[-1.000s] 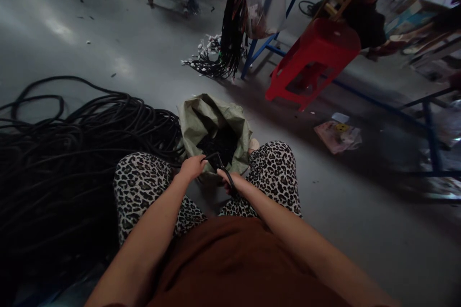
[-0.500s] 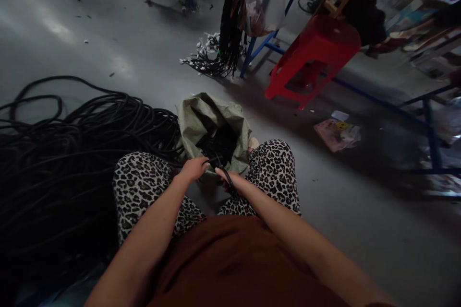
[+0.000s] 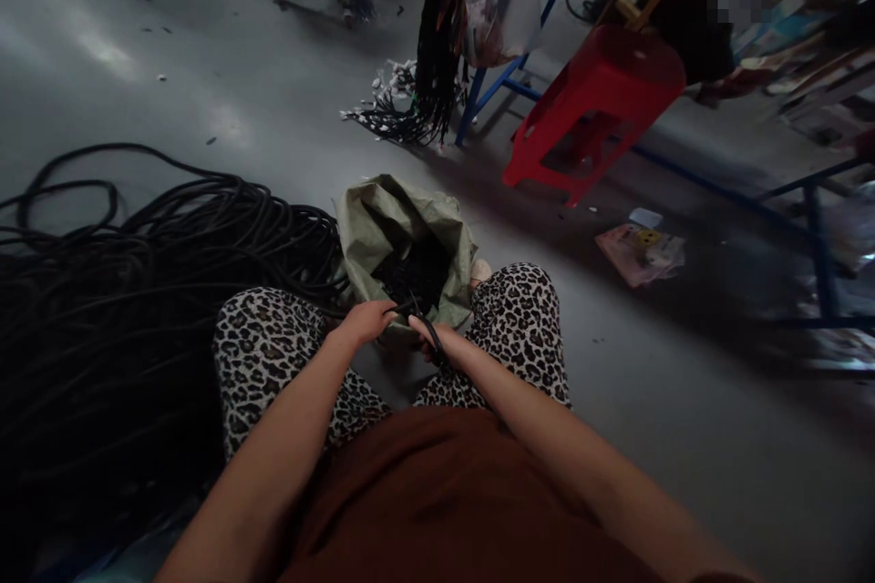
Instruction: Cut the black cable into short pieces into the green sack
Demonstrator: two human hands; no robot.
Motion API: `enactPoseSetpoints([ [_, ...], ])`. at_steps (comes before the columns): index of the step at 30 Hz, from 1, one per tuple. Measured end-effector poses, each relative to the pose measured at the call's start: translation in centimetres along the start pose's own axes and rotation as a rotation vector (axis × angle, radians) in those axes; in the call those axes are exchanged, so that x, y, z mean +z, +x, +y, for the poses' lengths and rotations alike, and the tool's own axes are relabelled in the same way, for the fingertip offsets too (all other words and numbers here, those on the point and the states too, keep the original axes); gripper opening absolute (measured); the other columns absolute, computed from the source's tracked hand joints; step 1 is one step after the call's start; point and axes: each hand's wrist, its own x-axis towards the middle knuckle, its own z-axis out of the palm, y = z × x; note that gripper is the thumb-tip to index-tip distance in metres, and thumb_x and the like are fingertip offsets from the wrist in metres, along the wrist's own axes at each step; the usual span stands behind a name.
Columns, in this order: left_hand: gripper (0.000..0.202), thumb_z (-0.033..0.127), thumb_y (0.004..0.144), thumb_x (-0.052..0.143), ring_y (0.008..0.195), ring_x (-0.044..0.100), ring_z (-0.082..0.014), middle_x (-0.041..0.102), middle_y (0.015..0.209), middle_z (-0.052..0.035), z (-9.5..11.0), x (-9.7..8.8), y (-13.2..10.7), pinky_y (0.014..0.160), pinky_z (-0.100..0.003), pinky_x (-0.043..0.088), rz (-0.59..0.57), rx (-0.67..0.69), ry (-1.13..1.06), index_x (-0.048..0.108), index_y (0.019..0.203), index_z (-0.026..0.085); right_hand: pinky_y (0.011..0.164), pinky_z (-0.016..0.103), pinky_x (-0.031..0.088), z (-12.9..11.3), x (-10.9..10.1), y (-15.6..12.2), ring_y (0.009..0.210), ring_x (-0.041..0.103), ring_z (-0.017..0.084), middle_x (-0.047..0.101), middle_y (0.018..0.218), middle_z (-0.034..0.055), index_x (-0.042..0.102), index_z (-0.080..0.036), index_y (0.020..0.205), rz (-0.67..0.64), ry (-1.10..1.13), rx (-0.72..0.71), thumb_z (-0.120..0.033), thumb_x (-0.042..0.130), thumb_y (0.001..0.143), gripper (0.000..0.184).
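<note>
I sit with my knees apart in leopard-print trousers. My left hand (image 3: 365, 322) is closed on a black cable (image 3: 403, 305) just in front of my left knee. My right hand (image 3: 436, 339) is closed too, gripping a dark tool or cable end that I cannot make out clearly, right beside the left hand. Both hands hover over the near rim of an open green woven sack (image 3: 383, 219) on the floor between my knees. The sack holds dark cut pieces (image 3: 414, 271).
A large heap of black cable (image 3: 137, 291) covers the floor at my left. A tipped red plastic stool (image 3: 594, 100) and a blue metal frame (image 3: 813, 228) stand at the back right. Bundled wires (image 3: 424, 64) hang at the back centre. Paper litter (image 3: 639, 250) lies right of my knee.
My hands have drawn slightly closer together over the sack's rim, and the loop of cable between them has become smaller. Nothing else has moved.
</note>
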Motion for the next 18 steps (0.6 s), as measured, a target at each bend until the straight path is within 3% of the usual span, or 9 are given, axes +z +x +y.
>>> enactPoseSetpoints([
  [7, 0.034, 0.037, 0.089, 0.041, 0.101, 0.061, -0.0195, 0.067, 0.109, -0.0044, -0.01, 0.16, 0.08, 0.084, -0.026, 0.045, 0.016, 0.003, -0.014, 0.062, 0.113, 0.026, 0.031, 0.02, 0.034, -0.49, 0.36, -0.43, 0.031, 0.043, 0.01, 0.043, 0.04, -0.0032, 0.052, -0.015, 0.066, 0.063, -0.034, 0.015, -0.063, 0.055, 0.077, 0.049],
  [18, 0.032, 0.032, 0.088, 0.043, 0.107, 0.059, -0.0205, 0.065, 0.114, -0.0057, -0.32, 0.5, -0.03, 0.089, -0.029, 0.044, 0.051, -0.033, 0.066, 0.06, 0.114, 0.025, 0.029, 0.022, 0.034, -0.01, 0.07, 0.42, 0.03, 0.042, 0.012, 0.041, 0.04, -0.0017, 0.051, -0.018, 0.058, 0.169, -0.068, 0.016, -0.055, 0.06, 0.075, 0.042],
])
